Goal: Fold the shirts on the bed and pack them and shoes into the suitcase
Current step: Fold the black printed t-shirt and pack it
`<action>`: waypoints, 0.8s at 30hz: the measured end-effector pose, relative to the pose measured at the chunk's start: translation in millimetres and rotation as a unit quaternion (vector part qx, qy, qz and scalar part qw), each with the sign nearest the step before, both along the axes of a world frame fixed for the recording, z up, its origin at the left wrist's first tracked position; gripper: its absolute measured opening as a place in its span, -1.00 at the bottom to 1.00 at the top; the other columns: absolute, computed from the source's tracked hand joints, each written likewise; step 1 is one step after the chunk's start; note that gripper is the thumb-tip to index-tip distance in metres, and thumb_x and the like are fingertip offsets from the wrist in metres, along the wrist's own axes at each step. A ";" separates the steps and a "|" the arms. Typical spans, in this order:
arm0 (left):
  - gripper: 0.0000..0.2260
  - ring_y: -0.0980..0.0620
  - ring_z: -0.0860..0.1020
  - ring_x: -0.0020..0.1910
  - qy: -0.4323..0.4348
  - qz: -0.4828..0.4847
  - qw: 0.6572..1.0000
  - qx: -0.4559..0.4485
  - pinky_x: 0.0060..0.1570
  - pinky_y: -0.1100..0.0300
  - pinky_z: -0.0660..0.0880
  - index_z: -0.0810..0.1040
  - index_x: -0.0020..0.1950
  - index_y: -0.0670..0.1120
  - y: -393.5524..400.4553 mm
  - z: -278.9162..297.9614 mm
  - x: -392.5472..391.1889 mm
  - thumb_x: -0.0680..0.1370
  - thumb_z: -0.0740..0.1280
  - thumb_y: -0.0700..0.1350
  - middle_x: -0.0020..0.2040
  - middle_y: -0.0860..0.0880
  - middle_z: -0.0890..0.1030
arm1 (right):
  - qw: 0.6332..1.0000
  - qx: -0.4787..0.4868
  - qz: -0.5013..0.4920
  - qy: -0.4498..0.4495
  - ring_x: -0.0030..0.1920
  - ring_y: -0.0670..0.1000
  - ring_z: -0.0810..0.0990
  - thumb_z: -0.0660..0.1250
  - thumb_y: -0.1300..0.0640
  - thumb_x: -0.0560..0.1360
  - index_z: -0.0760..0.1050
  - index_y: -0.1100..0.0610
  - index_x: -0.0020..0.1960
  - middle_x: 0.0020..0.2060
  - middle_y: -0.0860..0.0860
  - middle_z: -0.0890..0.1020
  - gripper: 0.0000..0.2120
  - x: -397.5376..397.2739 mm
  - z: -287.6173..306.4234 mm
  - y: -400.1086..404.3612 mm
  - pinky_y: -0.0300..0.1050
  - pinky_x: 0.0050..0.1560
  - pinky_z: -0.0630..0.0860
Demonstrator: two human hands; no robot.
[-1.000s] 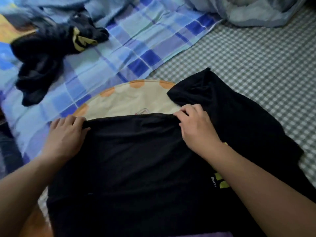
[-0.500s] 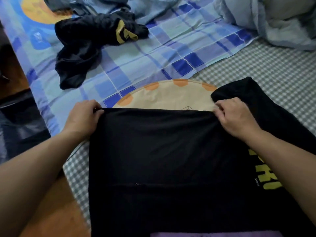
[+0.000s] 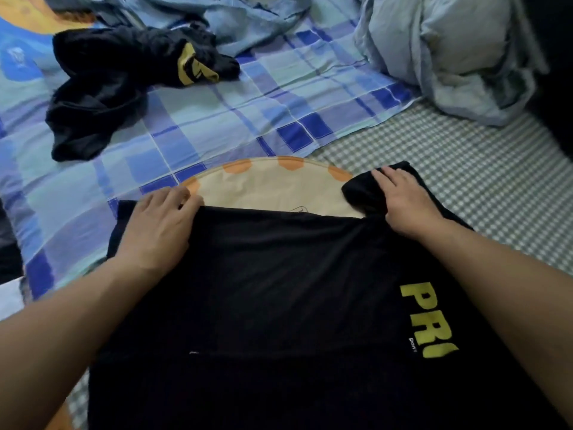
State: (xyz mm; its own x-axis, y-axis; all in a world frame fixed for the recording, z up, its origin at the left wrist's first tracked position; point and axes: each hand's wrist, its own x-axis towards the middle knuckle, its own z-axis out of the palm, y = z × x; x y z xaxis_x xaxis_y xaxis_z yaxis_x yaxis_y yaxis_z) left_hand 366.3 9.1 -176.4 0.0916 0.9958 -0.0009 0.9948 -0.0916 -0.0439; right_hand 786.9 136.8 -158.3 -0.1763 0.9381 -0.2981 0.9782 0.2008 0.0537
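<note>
A black shirt point(image 3: 279, 290) with yellow lettering lies spread flat on the bed in front of me. My left hand point(image 3: 158, 225) rests palm down on its far left corner, fingers fairly straight. My right hand point(image 3: 406, 206) lies flat on the black sleeve at the far right, fingers stretched over the cloth. A second black shirt point(image 3: 117, 85) with a yellow patch lies crumpled at the far left of the bed. No suitcase or shoes are in view.
A round cream cushion point(image 3: 273, 187) with orange spots peeks out beyond the shirt. A blue checked sheet point(image 3: 232, 119) covers the left of the bed, a grey gingham one point(image 3: 465, 187) the right. A bunched pale blue blanket point(image 3: 449, 51) lies at the far right.
Both hands have let go of the shirt's far edge and now lie flat on it. The right hand has moved out onto the sleeve. The view has shifted, showing more of the bed.
</note>
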 end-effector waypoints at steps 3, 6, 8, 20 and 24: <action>-0.66 -0.29 0.53 0.02 0.026 0.006 1.000 0.007 0.03 -0.15 0.42 0.52 0.17 -0.13 5.5 -8.0 -1.2 0.41 0.40 -0.26 0.07 -0.20 0.55 | 0.993 -0.033 0.085 -0.081 0.62 0.13 -0.10 0.31 0.30 0.50 -0.18 -0.01 0.65 0.64 -0.03 -0.07 -0.08 9.0 -8.4 39.5 0.09 0.60 -0.04; -0.76 -0.26 0.52 -0.08 0.072 0.018 0.997 -0.021 -0.02 -0.12 0.41 0.50 0.07 -0.10 15.4 -9.5 -6.3 0.42 0.40 -0.23 -0.05 -0.18 0.55 | 0.985 -0.045 0.134 -0.101 0.51 0.16 0.23 0.38 0.21 0.48 0.03 0.04 0.62 0.54 0.05 0.24 -0.18 6.0 -18.5 63.6 0.06 0.54 0.13; -0.82 -0.23 0.54 -0.03 0.080 0.036 0.993 -0.074 0.09 -0.09 0.38 0.46 0.06 -0.05 19.7 -1.5 -8.5 0.48 0.33 -0.19 -0.05 -0.13 0.56 | 0.984 -0.037 0.142 -0.098 0.21 0.16 0.49 0.36 0.16 0.47 0.34 0.06 0.33 0.25 0.09 0.54 -0.54 2.2 -13.0 67.2 0.01 0.21 0.40; -0.82 -0.29 0.56 -0.28 -0.017 0.093 0.995 -0.024 -0.11 -0.12 0.33 0.38 -0.20 -0.09 -168.8 124.9 47.4 0.22 0.21 -0.17 -0.28 -0.15 0.50 | 0.975 0.093 0.017 0.199 -0.40 0.13 0.43 0.18 0.25 0.23 0.46 0.23 -0.24 -0.39 0.12 0.50 -0.86 141.7 129.2 -189.8 -0.09 -0.40 0.27; -0.72 -0.25 0.53 -0.25 -0.023 0.050 0.996 -0.071 -0.22 -0.04 0.29 0.49 -0.10 -0.13 -253.8 96.8 59.6 0.20 0.30 -0.21 -0.24 -0.09 0.46 | 0.984 0.035 -0.002 0.175 -0.40 0.17 0.52 0.19 0.30 0.15 0.57 0.24 -0.25 -0.39 0.08 0.53 -0.76 167.4 100.0 -292.2 -0.24 -0.38 0.23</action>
